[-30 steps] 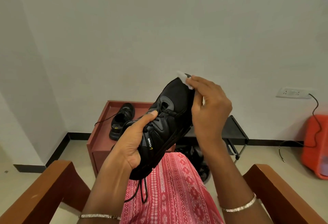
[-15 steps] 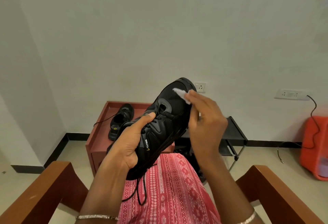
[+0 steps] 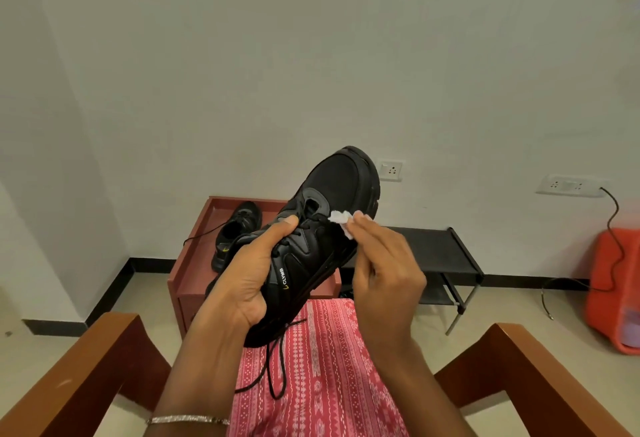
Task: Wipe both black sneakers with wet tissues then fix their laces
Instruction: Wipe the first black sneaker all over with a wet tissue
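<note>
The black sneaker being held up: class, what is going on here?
A seated person's left hand grips a black sneaker above their lap, toe pointing up. The right hand presses a white tissue against its side near the eyelets. Its laces hang loose. The second sneaker sits on a red-brown cabinet behind.

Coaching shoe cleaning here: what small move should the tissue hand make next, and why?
Probably drag the wet tissue further down the side of the held sneaker: the right hand presses it near the lace area, and the left hand steadies the shoe.
</note>
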Available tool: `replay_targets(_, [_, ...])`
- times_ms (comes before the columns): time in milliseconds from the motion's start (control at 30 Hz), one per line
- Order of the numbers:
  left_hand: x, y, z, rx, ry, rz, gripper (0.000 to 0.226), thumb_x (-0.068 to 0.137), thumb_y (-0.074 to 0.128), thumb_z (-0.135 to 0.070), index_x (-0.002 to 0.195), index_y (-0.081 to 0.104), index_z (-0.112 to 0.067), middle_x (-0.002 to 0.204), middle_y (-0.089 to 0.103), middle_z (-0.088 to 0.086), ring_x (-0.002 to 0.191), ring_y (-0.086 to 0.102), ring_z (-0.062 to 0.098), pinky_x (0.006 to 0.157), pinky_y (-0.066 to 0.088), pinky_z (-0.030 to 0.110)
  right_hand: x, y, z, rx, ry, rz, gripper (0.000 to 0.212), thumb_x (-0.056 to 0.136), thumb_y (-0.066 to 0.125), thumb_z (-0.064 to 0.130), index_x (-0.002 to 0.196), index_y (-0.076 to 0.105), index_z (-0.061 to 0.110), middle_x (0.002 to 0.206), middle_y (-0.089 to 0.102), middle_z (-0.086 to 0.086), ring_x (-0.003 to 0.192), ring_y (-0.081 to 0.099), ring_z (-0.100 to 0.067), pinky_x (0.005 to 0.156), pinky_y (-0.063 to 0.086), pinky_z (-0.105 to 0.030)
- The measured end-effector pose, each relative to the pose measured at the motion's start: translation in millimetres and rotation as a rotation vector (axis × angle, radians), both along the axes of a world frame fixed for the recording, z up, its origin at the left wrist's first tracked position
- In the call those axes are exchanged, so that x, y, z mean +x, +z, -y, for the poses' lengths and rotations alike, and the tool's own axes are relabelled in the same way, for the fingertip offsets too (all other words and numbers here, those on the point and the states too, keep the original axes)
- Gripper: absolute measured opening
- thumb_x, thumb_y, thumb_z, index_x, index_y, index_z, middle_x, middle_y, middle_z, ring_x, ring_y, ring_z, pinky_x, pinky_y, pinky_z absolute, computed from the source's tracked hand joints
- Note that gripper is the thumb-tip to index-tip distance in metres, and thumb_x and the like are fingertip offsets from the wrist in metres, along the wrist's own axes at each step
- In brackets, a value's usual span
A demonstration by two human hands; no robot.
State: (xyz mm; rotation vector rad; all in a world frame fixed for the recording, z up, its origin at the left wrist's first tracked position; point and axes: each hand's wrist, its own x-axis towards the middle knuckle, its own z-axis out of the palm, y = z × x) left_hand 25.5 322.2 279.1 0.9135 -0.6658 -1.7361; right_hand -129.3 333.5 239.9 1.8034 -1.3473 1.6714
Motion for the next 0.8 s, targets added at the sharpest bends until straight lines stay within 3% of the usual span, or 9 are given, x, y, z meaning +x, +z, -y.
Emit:
replay_targets(100, [1.0,-0.4,-0.9,-0.034,0.011,0.074,0.017,0.085,0.071,-0.027,0.082,0.081,-0.013,0.098,0.076,0.016,0.082,0.075,0.03,0.078,0.058,0.039,-3.4,22.8,11.9,-0.024,-0.024,0.013,0.027,0.09,0.063,-0.001,0.114,0.074,0.005,0.113,0.072,-0.007,0.109,0.066,-0.015,0.102,0.049,-0.02])
replay_targets(267, [-7.3,3.1,-6.1,-0.052,0.03,0.121,0.019,0.087,0.07,-0.026,0.098,0.075,-0.011,0.094,0.076,0.015,0.077,0.075,0.028,0.066,0.058,0.033,-9.1,50.6,27.5,-0.027,-0.092,-0.026,0.025,0.092,0.059,0.002,0.109,0.077,0.007,0.11,0.074,-0.007,0.106,0.067,-0.021,0.099,0.05,-0.025])
replay_targets(433, [-7.7,6.3,-6.9,-0.075,0.065,0.122,0.022,0.089,0.069,-0.027,0.103,0.074,-0.011,0.093,0.077,0.014,0.08,0.075,0.027,0.064,0.057,0.03,5.6,5.6,1.6,-0.046,-0.06,-0.146,0.021,0.095,0.062,0.002,0.112,0.074,0.001,0.114,0.072,-0.012,0.108,0.067,-0.024,0.095,0.055,-0.036])
replay_targets(567, [-8.7,4.7,-5.6,-0.089,0.09,0.179,0.024,0.088,0.07,-0.028,0.105,0.073,-0.011,0.089,0.077,0.011,0.077,0.076,0.023,0.057,0.056,0.025,1.1,-7.8,3.9,-0.047,-0.015,-0.179,0.023,0.094,0.059,0.001,0.112,0.074,0.0,0.114,0.072,-0.013,0.111,0.067,-0.024,0.094,0.056,-0.038])
replay_targets(633, [-8.5,2.1,-3.0,-0.101,0.088,0.223,0.027,0.087,0.071,-0.03,0.106,0.072,-0.012,0.09,0.077,0.01,0.081,0.076,0.024,0.065,0.058,0.03,-6.1,4.2,13.9,-0.056,-0.021,-0.171,0.023,0.097,0.056,0.004,0.111,0.074,0.0,0.113,0.072,-0.012,0.111,0.067,-0.024,0.097,0.055,-0.037])
replay_targets(733, [-8.8,-3.8,0.5,-0.153,0.084,0.31,0.029,0.085,0.073,-0.035,0.11,0.072,-0.02,0.1,0.077,0.003,0.096,0.073,0.021,0.094,0.055,0.042,-17.1,25.7,28.7,-0.068,-0.118,-0.089,0.026,0.096,0.054,0.007,0.109,0.075,0.002,0.109,0.074,-0.011,0.106,0.068,-0.024,0.099,0.053,-0.03])
replay_targets(800, [-11.4,-4.9,-0.5,-0.202,0.078,0.343,0.029,0.085,0.072,-0.037,0.113,0.071,-0.027,0.106,0.076,-0.004,0.103,0.071,0.016,0.1,0.051,0.042,-14.2,28.7,30.0,-0.06,-0.148,-0.055,0.026,0.095,0.054,0.007,0.109,0.075,0.003,0.11,0.074,-0.009,0.107,0.068,-0.023,0.098,0.053,-0.03])
